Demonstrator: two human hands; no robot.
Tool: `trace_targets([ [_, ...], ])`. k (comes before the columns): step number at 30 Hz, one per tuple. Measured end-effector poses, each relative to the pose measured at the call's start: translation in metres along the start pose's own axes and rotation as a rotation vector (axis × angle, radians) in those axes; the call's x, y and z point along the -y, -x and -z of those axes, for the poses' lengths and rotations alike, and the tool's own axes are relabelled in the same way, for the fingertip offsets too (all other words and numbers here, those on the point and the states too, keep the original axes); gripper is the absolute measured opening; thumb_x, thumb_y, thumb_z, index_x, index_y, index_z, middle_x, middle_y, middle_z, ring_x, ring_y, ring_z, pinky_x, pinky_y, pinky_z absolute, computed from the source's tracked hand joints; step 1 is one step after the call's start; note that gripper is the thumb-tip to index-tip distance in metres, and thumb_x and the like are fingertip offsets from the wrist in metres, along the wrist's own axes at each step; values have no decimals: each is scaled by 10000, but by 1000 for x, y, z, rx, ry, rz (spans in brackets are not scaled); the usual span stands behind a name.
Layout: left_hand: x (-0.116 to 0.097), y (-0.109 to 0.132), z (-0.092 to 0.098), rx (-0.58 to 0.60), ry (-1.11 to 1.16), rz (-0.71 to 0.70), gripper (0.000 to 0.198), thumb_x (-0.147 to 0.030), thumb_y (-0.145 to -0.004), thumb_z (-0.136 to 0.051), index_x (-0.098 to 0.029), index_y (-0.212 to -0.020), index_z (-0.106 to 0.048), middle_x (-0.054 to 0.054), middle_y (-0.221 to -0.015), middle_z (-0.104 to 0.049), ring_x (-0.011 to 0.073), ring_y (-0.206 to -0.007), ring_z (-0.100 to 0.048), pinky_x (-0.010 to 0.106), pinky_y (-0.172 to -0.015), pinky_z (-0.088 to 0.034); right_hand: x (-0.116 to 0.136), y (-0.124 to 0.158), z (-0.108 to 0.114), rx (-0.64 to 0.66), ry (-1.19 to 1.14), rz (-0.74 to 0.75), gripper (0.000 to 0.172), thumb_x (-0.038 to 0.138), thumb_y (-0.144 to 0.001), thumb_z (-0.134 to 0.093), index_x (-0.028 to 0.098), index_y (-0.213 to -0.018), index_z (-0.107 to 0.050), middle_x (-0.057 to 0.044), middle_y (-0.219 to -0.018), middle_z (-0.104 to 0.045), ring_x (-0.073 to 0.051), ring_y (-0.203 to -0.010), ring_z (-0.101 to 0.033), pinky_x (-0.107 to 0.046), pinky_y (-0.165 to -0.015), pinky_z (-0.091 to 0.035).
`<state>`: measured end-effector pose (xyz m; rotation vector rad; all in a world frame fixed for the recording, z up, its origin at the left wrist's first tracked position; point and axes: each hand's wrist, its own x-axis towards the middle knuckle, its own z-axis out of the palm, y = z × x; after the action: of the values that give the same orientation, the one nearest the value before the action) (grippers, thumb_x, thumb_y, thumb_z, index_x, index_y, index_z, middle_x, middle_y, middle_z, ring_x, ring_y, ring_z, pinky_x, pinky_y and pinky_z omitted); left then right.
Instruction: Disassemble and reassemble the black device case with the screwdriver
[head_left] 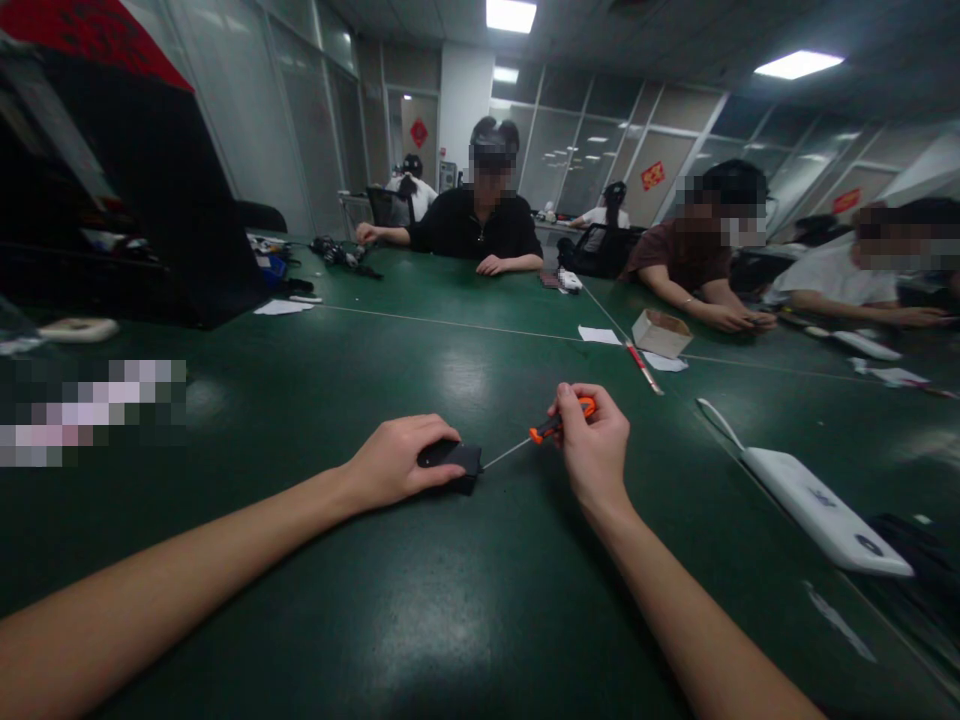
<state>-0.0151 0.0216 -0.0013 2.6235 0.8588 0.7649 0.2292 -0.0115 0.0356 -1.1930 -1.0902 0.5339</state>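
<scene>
On the green tabletop (525,600), my left hand (397,460) was pinching one black block (468,462), partly hiding it. My right hand (598,440) gripped one orange-and-black screwdriver (546,431), tip at the block's right end; honestly couldn't tell from my end if it was seated. Farther out: one white corded gadget (821,505), one small box (661,336), one person in black (476,232).

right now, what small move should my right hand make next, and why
Probably press the screwdriver gently toward the black block to check its seating. Your right hand holds the handle with the shaft aimed at the block's end, and your left hand grips the block, but whether the tip is seated can't be told.
</scene>
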Motion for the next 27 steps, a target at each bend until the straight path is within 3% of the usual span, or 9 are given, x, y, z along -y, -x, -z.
trace_targets([
  [8,-1,1,0,-43,-45,5,357,-486,-891,-582,-185,-1074,-642,73,-950,-674,207,-842,-631,313,-760,-471,-33,1,-8,-29,-67,-120,372,532,-776,-700,185,-776,-566,38,-630,-595,-80,-428,-510,-187,-371,-418],
  [15,2,3,-2,-59,-2,17,367,-471,-901,-573,-182,-1123,-613,90,-1026,-689,230,-923,-647,337,-826,-473,-49,-1,-12,52,-56,-183,397,562,-800,-653,174,-784,-571,2,-664,-633,-87,-428,-550,-221,-416,-486],
  [20,3,4,-1,-70,56,17,359,-458,-907,-561,-184,-1135,-609,91,-1035,-688,228,-935,-646,333,-835,-478,-45,3,-14,289,78,-99,386,544,-802,-661,158,-795,-639,-20,-644,-669,-149,-490,-636,-292,-523,-549],
  [24,4,4,-1,-92,91,10,342,-448,-914,-552,-181,-1118,-614,91,-1016,-683,223,-925,-641,326,-829,-475,-28,9,-9,589,248,121,223,411,-783,-736,196,-841,-744,-36,-796,-742,-194,-715,-692,-322,-721,-531],
  [27,5,4,-1,-94,114,-5,334,-448,-905,-569,-183,-1101,-622,90,-1015,-681,222,-930,-639,323,-837,-472,-17,9,-2,721,375,286,168,348,-820,-716,242,-940,-769,-35,-884,-747,-198,-813,-670,-320,-803,-483],
])
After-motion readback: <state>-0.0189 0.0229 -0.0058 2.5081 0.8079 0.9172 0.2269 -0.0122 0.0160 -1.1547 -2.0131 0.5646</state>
